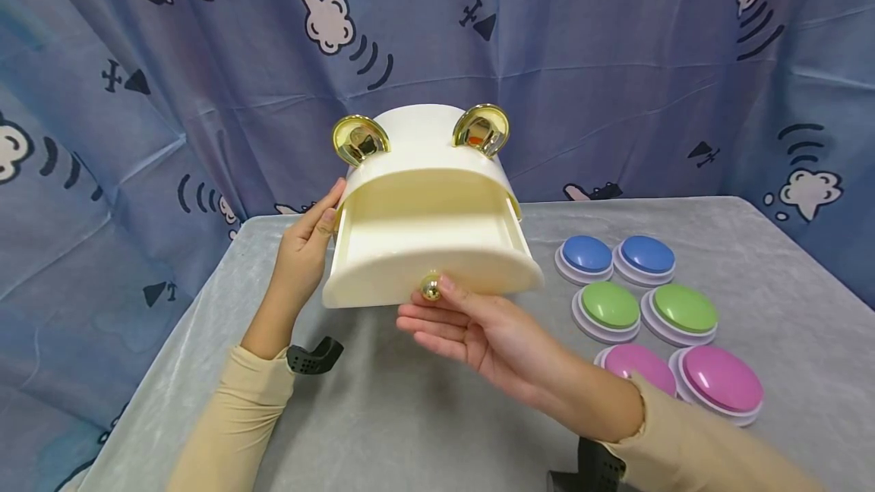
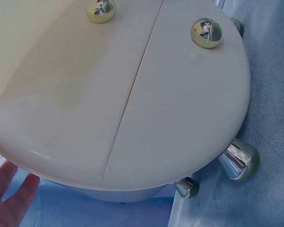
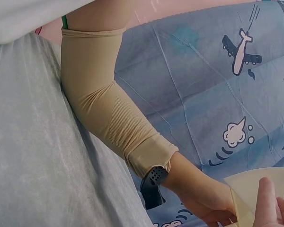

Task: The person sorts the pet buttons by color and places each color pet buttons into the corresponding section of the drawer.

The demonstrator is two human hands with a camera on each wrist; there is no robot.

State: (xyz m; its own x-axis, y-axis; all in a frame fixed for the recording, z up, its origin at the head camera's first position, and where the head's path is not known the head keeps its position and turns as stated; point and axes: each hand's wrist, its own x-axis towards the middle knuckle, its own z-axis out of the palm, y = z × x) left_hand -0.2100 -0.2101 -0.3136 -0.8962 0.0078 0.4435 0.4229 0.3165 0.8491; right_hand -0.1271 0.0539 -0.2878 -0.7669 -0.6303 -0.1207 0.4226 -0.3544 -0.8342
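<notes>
In the middle of the grey table (image 1: 403,431) there's this rounded white box (image 1: 427,139) with two shiny gold ears (image 1: 360,140) on top, and its upper drawer (image 1: 431,226) is slid well out towards the person. Left hand (image 1: 304,249) is partly closed and grips the box's left side, thumb up near the front edge. Right hand (image 1: 472,325) pinches the drawer's little gold knob (image 1: 431,287), thumb on the right of it, with the other fingers pretty much straight out underneath. From the left wrist you also get a second drawer front (image 2: 184,104) with its own knob (image 2: 206,33), plus gold feet (image 2: 240,160) under the box. Over to the right sit six domed buttons, paired up: blue (image 1: 587,253), green (image 1: 611,304) and pink (image 1: 723,378), all on white bases.
</notes>
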